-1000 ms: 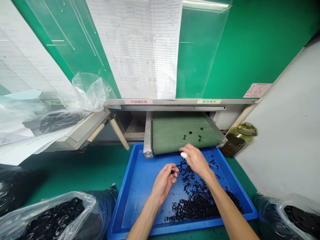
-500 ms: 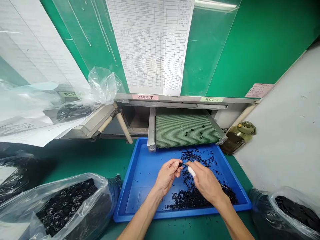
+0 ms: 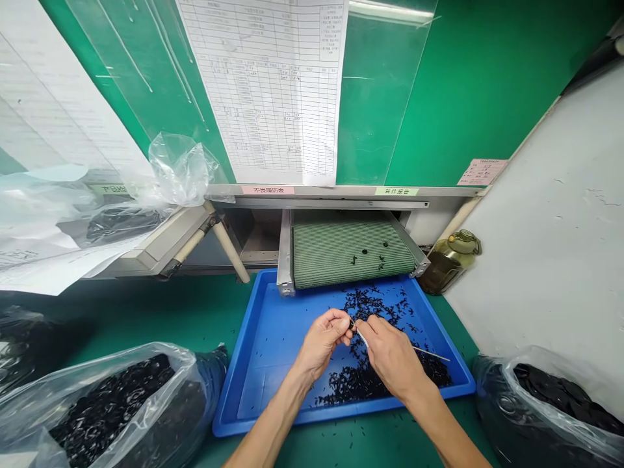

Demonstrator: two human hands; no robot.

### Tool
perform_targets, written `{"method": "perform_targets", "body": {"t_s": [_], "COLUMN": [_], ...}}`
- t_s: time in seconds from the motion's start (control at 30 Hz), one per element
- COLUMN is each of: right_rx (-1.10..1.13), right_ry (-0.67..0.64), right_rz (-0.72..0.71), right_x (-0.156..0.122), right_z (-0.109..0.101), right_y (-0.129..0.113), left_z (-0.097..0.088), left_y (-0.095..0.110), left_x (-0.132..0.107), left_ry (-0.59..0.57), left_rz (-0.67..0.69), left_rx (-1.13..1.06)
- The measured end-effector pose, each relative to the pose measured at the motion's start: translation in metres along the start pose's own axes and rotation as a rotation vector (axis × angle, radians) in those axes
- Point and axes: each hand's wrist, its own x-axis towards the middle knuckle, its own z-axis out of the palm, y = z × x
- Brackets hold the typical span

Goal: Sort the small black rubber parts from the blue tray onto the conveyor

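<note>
My left hand [image 3: 322,340] pinches a small black part [image 3: 351,324] between thumb and fingers above the blue tray [image 3: 263,364]. My right hand [image 3: 390,354] meets it fingertip to fingertip, closed on a thin metal pin [image 3: 431,354] that sticks out to the right; a white cot covers one finger. Under both hands lies a heap of small black parts [image 3: 385,370] in the tray. A few more black parts rest on the green conveyor belt [image 3: 348,250] just behind the tray.
Clear plastic bags of black rings stand at the front left [image 3: 107,403] and front right [image 3: 550,403]. A bottle of yellowish liquid [image 3: 448,260] sits right of the belt. A printed sheet [image 3: 273,91] hangs above, and a white wall closes the right side.
My right hand came back from the belt's edge toward me and met my left hand over the tray. The two hands now touch at the fingertips.
</note>
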Motion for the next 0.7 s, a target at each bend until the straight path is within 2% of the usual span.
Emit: {"method": "perform_targets", "body": {"t_s": [0.1,0.2,0.27,0.33,0.4,0.5,0.6,0.7], "right_rx": [0.0,0.122,0.248,0.331,0.33,0.259,0.201,0.19], "right_ry": [0.0,-0.01,0.007,0.054,0.103,0.126,0.127,0.114], "right_rz": [0.115,0.282,0.359,0.395,0.431,0.501,0.566,0.602], "right_x": [0.0,0.002,0.004,0.006,0.012,0.033,0.069,0.11], "right_z": [0.011,0.023,0.032,0.038,0.041,0.036,0.027,0.025], "right_y": [-0.009,-0.018,-0.016,-0.005,0.017,0.066,0.116,0.15], "left_z": [0.002,0.006,0.006,0.003,-0.004,-0.014,-0.017,-0.014], "left_y": [-0.008,-0.017,-0.022,-0.025,-0.026,-0.029,-0.034,-0.039], "left_x": [0.004,0.008,0.012,0.015,0.018,0.02,0.021,0.021], "left_ry": [0.054,0.129,0.186,0.238,0.277,0.318,0.343,0.335], "left_rz": [0.024,0.074,0.094,0.066,-0.006,-0.094,-0.124,-0.15], "left_rx": [-0.006,-0.021,-0.064,-0.142,-0.222,-0.321,-0.399,-0.441]}}
